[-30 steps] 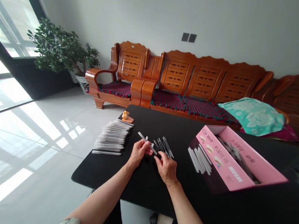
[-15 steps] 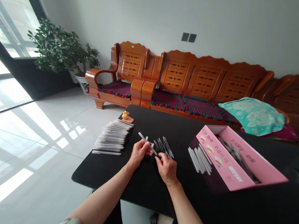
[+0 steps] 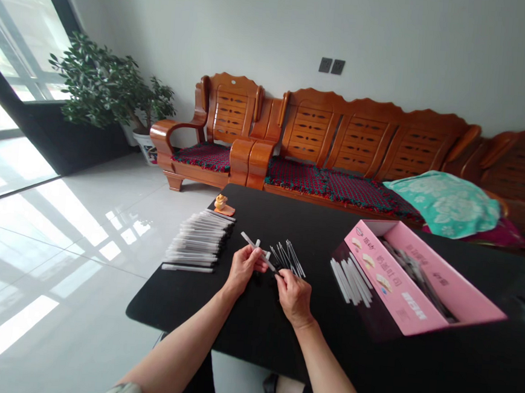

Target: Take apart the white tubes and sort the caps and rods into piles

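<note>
My left hand point(image 3: 243, 269) pinches a slim whitish pen point(image 3: 249, 240) that slants down to the right. A second pale piece crosses it at the fingers, partly hidden. Fingers of my right hand point(image 3: 293, 293) are closed on the pen's darker lower end. Just beyond my hands lies a small pile of thin dark pen refills point(image 3: 290, 256) with fine tips. Left of my left hand, many whitish pens point(image 3: 198, 240) lie side by side in a long row. White tubes point(image 3: 350, 279), which look like pen barrels, lie to the right of my right hand.
A pink open box point(image 3: 396, 286) with dark slender pieces inside stands at the right on the black table point(image 3: 252, 329). A small orange figurine point(image 3: 220, 204) sits at the far left corner. Behind the table are a wooden bench point(image 3: 340, 136) and a potted plant point(image 3: 107, 87).
My right hand has shifted very slightly to the right along the pen's lower end. The pen's upper end has moved a little left. The rest looks the same.
</note>
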`<action>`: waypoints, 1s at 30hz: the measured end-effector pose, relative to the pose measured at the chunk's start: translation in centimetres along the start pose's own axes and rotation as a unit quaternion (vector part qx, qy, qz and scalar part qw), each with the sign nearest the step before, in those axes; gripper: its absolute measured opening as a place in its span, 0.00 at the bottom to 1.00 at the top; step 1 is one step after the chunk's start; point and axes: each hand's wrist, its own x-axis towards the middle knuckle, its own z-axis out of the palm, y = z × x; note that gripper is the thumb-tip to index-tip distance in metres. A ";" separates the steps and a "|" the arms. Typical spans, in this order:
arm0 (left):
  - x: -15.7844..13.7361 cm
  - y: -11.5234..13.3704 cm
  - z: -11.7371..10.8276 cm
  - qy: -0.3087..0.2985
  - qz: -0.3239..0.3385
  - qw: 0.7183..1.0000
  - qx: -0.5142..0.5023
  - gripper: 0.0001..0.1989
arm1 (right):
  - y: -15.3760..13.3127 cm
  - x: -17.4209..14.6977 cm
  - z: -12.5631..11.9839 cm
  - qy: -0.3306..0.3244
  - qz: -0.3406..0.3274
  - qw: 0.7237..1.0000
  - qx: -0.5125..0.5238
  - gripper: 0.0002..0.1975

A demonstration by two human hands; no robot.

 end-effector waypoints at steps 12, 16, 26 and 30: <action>0.3 -0.2 -0.7 0.053 0.024 0.998 -0.016 0.21 | 0.0 0.2 0.3 -0.024 0.037 0.997 -0.065 0.14; 0.2 -0.2 -0.6 0.043 0.018 0.999 -0.011 0.22 | 0.0 0.3 0.4 -0.025 0.039 0.996 -0.073 0.14; 0.2 0.1 -0.5 0.025 0.028 0.999 -0.012 0.21 | 0.0 0.1 -0.2 -0.036 0.012 0.999 0.004 0.14; 1.1 0.4 -1.9 0.140 0.098 0.984 -0.057 0.19 | 1.1 -0.3 -0.7 -0.022 0.068 0.997 -0.016 0.15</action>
